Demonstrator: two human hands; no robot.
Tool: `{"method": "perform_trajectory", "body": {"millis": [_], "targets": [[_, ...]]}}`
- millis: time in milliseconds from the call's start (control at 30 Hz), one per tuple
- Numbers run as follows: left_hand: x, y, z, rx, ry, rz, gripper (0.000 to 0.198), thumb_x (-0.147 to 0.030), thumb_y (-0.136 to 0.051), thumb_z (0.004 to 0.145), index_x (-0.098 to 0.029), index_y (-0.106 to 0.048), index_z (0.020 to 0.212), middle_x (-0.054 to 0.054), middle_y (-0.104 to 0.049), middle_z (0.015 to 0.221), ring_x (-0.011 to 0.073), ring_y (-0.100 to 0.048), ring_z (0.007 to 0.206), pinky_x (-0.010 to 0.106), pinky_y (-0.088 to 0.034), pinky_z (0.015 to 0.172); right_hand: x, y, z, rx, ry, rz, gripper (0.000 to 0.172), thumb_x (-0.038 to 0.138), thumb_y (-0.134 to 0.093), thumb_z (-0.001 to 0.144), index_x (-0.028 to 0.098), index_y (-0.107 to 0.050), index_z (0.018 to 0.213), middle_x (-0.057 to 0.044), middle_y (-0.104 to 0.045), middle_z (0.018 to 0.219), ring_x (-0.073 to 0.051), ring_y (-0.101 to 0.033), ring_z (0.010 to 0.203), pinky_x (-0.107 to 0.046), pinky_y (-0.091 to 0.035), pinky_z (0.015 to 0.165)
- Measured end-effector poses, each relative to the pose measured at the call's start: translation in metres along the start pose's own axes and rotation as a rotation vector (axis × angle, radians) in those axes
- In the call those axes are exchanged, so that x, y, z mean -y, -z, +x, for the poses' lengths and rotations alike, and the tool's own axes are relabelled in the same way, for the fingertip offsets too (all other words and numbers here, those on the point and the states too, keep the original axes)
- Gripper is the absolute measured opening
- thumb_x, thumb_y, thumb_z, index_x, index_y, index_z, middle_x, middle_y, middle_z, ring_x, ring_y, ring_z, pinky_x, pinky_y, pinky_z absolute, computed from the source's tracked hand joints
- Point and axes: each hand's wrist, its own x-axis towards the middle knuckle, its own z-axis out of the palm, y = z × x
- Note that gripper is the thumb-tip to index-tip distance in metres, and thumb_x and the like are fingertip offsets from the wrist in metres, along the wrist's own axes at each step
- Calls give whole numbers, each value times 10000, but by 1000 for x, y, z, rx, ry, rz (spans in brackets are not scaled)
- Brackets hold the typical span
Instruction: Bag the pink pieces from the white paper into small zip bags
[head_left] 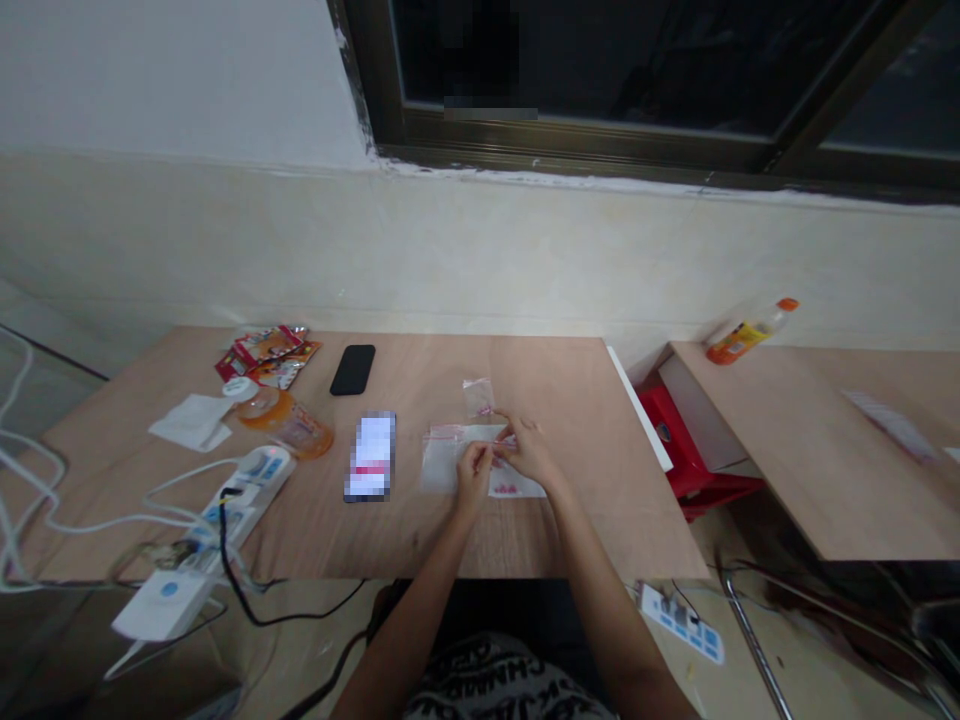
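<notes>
My left hand [474, 474] and my right hand [529, 450] meet over small clear plastic bags near the middle of the table. The fingertips of both are pinched close together, and whatever lies between them is too small to make out. Under my left hand is a clear zip bag [439, 468] with a pinkish top strip. Another clear bag [519, 488], with small pink pieces in its lower part, lies beneath my right hand. Just beyond the fingers rests a smaller clear bag [478, 396] with a few tiny pink bits at its lower edge.
Left of my hands lie a lit phone [370, 455], a dark phone [352, 370], an orange drink bottle [289, 422] on its side, tissues [191, 421], snack packets [274, 352] and a power strip [247, 495] with cables. A red stool [675, 445] stands between the tables.
</notes>
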Motion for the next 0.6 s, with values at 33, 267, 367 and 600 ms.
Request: {"method": "perform_trajectory", "body": {"millis": [33,267,367,600], "targets": [[-1,0,0,4,5,-4,312,-484,-616,802,-178,-615,741,2,-587,664,127,-521,596,234,-404,571,1,0,0,4,3,-4,634,129,-676,778,257,-455,1358,-15,-693,893,-222,-613,943,-386,-374,907],[-1,1,-1,-16,-13,10,300,-465,-596,818,-182,-611,719,-4,-576,643,129,-526,594,235,-412,569,3,-2,1,-19,-18,25,601,130,-691,760,254,-497,1316,-5,-684,840,-217,-626,887,-395,-392,896],[1,1,-2,-32,-13,2,295,-463,-595,824,-185,-604,728,-11,-566,630,126,-527,581,232,-407,557,-4,-2,-3,-27,-39,121,648,201,-716,764,260,-455,1354,-7,-688,875,-211,-631,897,-396,-416,899],[4,1,-2,-87,31,-30,339,-517,-571,842,-193,-551,744,-16,-568,609,129,-555,570,238,-433,571,-27,-7,-19,6,-137,439,583,262,-670,782,218,-457,1322,31,-602,782,-140,-574,668,-274,-473,642]]}}
